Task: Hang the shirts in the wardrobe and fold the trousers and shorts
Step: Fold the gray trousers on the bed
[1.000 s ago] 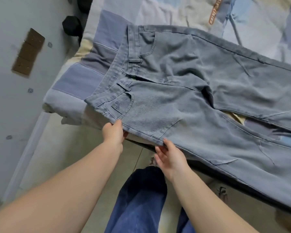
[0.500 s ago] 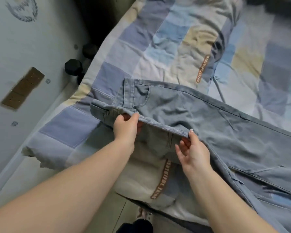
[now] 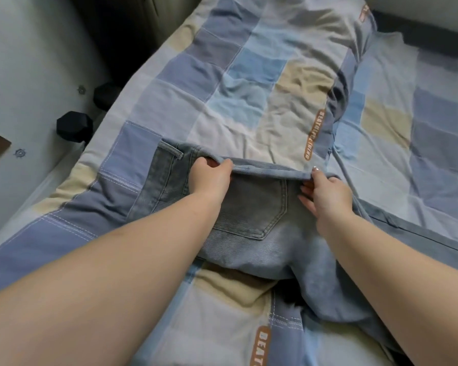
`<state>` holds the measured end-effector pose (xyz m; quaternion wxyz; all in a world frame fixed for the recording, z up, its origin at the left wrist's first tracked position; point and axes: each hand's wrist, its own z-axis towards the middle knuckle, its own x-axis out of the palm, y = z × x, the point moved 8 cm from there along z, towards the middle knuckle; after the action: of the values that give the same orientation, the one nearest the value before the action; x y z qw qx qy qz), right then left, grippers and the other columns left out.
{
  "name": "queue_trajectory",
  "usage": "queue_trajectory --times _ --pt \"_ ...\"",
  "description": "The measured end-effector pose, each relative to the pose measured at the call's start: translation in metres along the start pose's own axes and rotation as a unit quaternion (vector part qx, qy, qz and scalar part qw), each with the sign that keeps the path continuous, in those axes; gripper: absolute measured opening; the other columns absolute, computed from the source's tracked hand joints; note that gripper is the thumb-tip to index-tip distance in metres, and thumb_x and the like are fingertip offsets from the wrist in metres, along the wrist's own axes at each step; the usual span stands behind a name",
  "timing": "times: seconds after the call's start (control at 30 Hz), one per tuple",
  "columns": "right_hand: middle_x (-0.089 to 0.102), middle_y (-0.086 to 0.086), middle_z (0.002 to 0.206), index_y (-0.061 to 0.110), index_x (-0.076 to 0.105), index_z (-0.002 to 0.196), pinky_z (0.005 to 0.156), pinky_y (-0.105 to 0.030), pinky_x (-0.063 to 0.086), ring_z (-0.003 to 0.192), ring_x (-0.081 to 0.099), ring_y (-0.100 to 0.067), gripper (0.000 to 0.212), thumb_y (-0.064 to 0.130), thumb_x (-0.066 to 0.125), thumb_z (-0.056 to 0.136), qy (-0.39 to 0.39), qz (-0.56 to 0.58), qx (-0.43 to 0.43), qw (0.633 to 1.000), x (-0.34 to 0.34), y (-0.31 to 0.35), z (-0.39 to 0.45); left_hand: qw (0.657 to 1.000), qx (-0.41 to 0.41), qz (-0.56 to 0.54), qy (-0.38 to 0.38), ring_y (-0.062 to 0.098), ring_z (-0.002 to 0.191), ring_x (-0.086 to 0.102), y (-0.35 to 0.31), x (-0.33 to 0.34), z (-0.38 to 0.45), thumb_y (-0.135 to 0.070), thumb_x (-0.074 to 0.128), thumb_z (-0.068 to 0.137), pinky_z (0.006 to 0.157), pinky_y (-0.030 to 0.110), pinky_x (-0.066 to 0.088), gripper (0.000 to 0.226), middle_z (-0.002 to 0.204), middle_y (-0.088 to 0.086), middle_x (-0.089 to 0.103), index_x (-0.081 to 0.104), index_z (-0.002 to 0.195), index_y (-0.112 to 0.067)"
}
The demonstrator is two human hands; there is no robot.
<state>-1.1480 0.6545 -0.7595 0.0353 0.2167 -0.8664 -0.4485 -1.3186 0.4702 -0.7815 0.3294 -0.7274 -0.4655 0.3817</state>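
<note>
Your left hand and right hand both pinch the far folded edge of the light blue denim trousers on the checked bed quilt.

quilt | orange tag: seems "BEAUTIFUL LIVING" | lower orange tag: "BEAT…", cut off

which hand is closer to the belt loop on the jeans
Left. The left hand grips the folded edge of the jeans just right of the belt loop; the right hand holds that edge farther right.
</note>
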Motion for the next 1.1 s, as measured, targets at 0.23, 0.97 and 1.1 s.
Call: queue_trajectory --times 0.23,0.97,1.1 --pt "0.059 0.000 0.105 0.017 0.057 0.121 0.084 -0.033 0.044 0.095 0.055 -0.014 0.025 0.018 0.045 0.099 0.085 -0.095 -0.008 0.992 0.040 -0.021 0.064 1.000 0.006 -0.004 -0.029 0.027 0.084 0.062 0.016 0.021 0.048 -0.019 0.054 0.084 0.081 0.041 0.053 0.011 0.090 0.003 0.063 0.045 0.081 -0.024" --pt "0.070 -0.005 0.103 0.032 0.062 0.084 0.086 -0.037 0.050 0.100 0.065 -0.020 0.025 0.011 0.053 0.093 0.058 -0.310 -0.036 0.948 -0.287 -0.079 0.004 0.861 0.191 0.293 0.368 0.020 0.091 0.066 0.084 0.218 -0.215 -0.013 0.055 0.088 0.090 0.039 0.050 0.012 0.095 0.000 0.071 0.059 0.091 -0.024" --pt "0.070 -0.007 0.101 0.030 0.062 0.084 0.080 -0.030 0.048 0.092 0.064 -0.015 0.030 0.003 0.053 0.092 0.026 -0.282 -0.028 0.959 -0.358 -0.105 -0.011 0.788 0.252 0.383 0.411 0.016 0.091 0.062 0.120 0.238 -0.273 -0.016 0.056 0.089 0.085 0.031 0.047 0.015 0.097 -0.005 0.068 0.063 0.101 -0.020"
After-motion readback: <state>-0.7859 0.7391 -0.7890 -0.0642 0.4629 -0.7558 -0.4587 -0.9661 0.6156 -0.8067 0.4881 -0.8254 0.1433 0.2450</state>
